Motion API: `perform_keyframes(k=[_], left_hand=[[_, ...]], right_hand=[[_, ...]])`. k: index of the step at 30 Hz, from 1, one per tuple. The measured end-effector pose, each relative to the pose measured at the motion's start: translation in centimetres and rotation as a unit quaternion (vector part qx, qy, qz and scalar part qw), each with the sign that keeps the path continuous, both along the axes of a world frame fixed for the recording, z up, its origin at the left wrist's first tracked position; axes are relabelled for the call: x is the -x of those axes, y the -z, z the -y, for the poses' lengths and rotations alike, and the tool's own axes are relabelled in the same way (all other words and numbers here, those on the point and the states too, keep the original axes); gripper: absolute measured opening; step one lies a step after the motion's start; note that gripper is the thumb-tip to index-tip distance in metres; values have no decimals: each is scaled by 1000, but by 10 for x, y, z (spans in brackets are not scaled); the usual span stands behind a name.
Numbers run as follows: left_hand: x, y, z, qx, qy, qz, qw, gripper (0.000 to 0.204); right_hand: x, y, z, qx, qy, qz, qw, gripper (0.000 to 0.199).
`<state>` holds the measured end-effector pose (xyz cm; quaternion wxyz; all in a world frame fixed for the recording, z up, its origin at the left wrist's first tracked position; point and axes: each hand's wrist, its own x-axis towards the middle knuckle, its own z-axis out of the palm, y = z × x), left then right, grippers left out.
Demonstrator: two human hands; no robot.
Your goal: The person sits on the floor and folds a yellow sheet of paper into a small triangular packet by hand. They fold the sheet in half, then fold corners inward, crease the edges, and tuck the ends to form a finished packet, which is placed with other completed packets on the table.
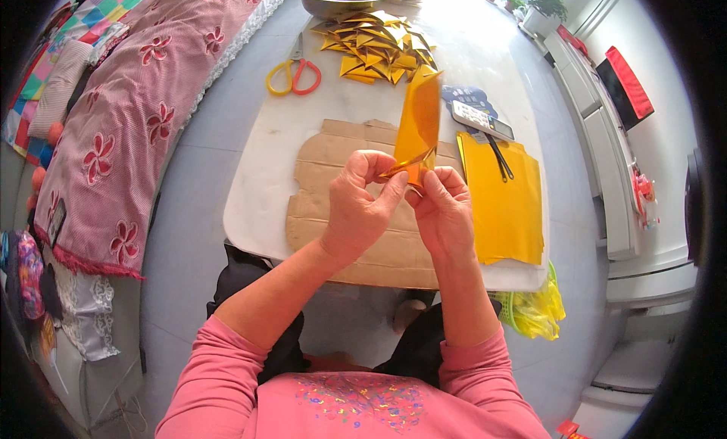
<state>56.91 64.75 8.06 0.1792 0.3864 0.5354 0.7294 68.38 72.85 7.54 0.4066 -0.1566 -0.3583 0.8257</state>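
Note:
Above a piece of brown cardboard (348,235), both my hands pinch a sheet of shiny gold paper (418,121), partly folded, its long part standing upright. My left hand (363,204) grips the lower left corner between thumb and fingers. On the other side my right hand (445,212) pinches the lower right of the fold, its fingertips close to the left ones. To the right lies a stack of flat gold paper sheets (503,212). Beyond the hands is a heap of folded gold paper pieces (379,45).
Scissors (294,72) with yellow and red handles lie at the far left of the white table (254,189). A metal bowl (342,0) stands at the back. A white phone (481,119) with a black strap rests by the stack. A green basket (522,306) with a yellow bag is below the right edge.

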Motion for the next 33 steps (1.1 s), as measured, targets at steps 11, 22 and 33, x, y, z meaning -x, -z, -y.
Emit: perform_keyframes(k=[11, 22, 33], left_hand=[[-1, -6, 8, 36, 23, -23, 999, 53], [0, -2, 9, 49, 25, -7, 998, 50], [7, -1, 5, 19, 72, 84, 994, 26]], right_hand=[[2, 3, 3, 3, 4, -7, 1000, 4], [3, 3, 7, -3, -4, 5, 1000, 7], [2, 3, 4, -35, -30, 52, 998, 11]])
